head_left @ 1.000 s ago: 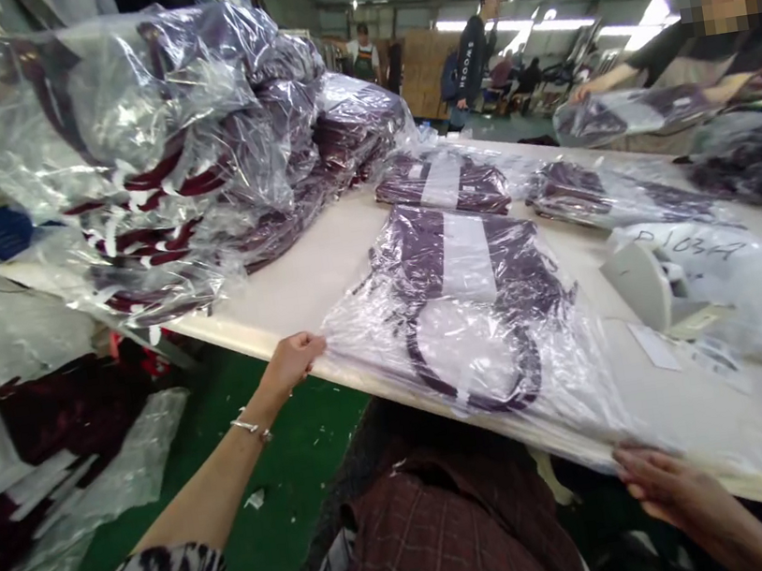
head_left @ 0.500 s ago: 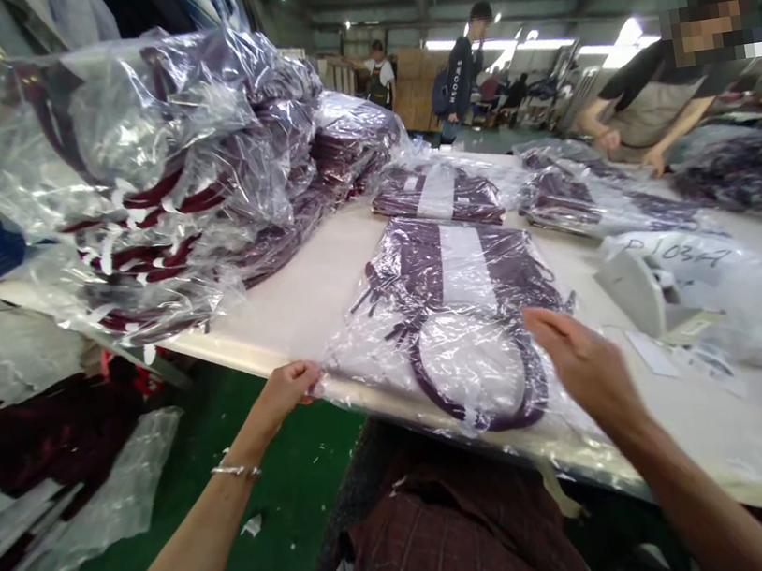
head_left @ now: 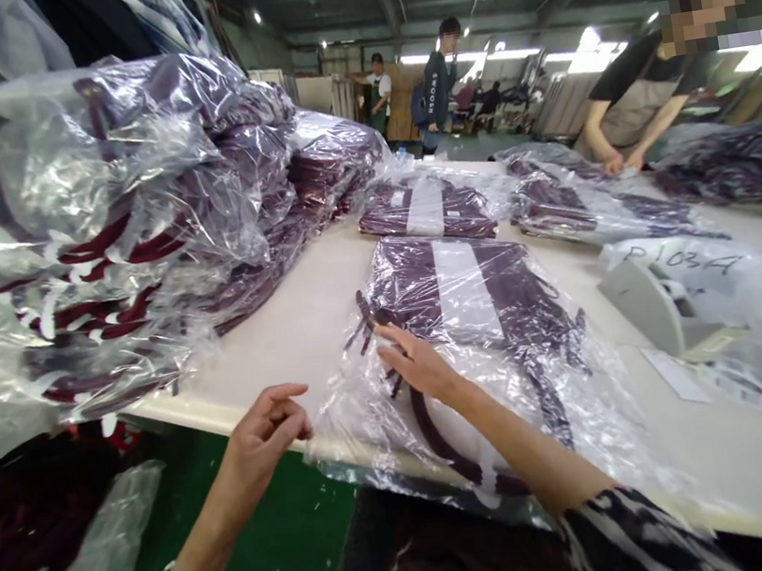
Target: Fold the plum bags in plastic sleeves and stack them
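Note:
A clear plastic bag [head_left: 500, 325] with a folded dark purple garment and a white strip inside lies on the cream table [head_left: 302, 325] in front of me, its near end hanging over the edge. My right hand [head_left: 415, 363] lies flat on the bag's left part, fingers stretched out. My left hand [head_left: 265, 434] hovers at the table edge beside the bag's near left corner, fingers loosely apart and holding nothing.
A tall heap of bagged purple garments [head_left: 130, 217] fills the table's left side. More bagged garments [head_left: 427, 208] lie further back. A white sheet with handwriting [head_left: 682, 262] sits at right. A person [head_left: 652, 96] works across the table; two others stand far behind.
My right hand has crossed from the bag's right side to its left part. My left hand has let go of the bag's corner and opened.

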`<state>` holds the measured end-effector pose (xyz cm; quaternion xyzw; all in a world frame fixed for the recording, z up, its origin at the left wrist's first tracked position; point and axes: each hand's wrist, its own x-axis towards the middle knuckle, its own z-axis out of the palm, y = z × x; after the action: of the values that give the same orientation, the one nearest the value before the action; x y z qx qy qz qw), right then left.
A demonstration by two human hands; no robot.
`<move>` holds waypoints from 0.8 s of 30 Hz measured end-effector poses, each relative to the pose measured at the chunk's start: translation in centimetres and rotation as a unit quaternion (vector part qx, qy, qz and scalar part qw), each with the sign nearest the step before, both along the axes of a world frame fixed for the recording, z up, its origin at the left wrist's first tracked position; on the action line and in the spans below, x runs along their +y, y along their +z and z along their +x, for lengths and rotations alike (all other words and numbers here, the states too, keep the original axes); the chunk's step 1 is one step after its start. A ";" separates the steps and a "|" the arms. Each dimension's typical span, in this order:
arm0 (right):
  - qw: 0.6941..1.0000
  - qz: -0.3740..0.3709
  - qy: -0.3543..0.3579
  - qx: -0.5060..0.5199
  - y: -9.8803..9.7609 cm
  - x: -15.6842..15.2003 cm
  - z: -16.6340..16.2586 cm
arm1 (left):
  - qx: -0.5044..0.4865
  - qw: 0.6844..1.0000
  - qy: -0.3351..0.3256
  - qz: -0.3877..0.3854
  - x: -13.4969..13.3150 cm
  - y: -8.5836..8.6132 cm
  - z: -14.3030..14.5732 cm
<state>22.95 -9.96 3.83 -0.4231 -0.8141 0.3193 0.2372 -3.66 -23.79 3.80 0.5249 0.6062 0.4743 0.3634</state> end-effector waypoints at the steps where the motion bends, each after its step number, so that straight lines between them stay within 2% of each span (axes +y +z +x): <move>1: 0.998 -0.015 -0.030 0.055 0.7 -0.4 0.8 | 0.058 0.998 0.002 0.035 0.7 0.0 -0.7; 3: 0.987 -0.046 -0.079 0.132 1.7 -1.7 2.6 | 0.216 0.970 -0.026 0.109 1.8 -0.7 -2.2; 6: 0.977 -0.111 -0.087 0.161 2.5 -4.3 4.5 | 0.430 0.876 -0.123 0.184 2.5 -2.7 -3.7; 8: 0.971 -0.169 -0.045 0.161 2.7 -6.0 4.9 | 0.493 0.826 -0.171 0.214 2.6 -3.6 -4.0; 11: 0.948 -0.266 0.024 0.174 2.8 -7.7 4.2 | 0.501 0.797 -0.236 0.240 3.4 -2.9 -3.1; 13: 0.934 -0.307 0.045 0.180 3.0 -8.3 3.6 | 0.463 0.806 -0.280 0.241 4.7 -1.2 -1.8; 15: 0.931 -0.311 0.043 0.186 3.5 -8.4 3.2 | 0.387 0.842 -0.297 0.229 7.0 1.1 0.2; 17: 0.938 -0.282 0.002 0.199 4.0 -7.5 3.2 | 0.291 0.894 -0.282 0.190 10.1 3.3 3.1; 19: 0.946 -0.232 -0.077 0.212 4.3 -5.5 3.6 | 0.213 0.930 -0.272 0.123 13.8 4.9 6.6; 21: 0.940 -0.197 -0.167 0.221 4.1 -2.5 4.6 | 0.171 0.936 -0.300 0.071 17.6 5.3 10.1; 24: 0.910 -0.227 -0.265 0.223 2.7 2.1 6.6 | 0.168 0.926 -0.338 0.016 22.2 3.9 14.4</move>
<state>29.60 -7.83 6.55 -0.5832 -0.5034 0.5073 0.3861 10.75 -1.56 7.66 0.7761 0.4375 0.2379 0.3868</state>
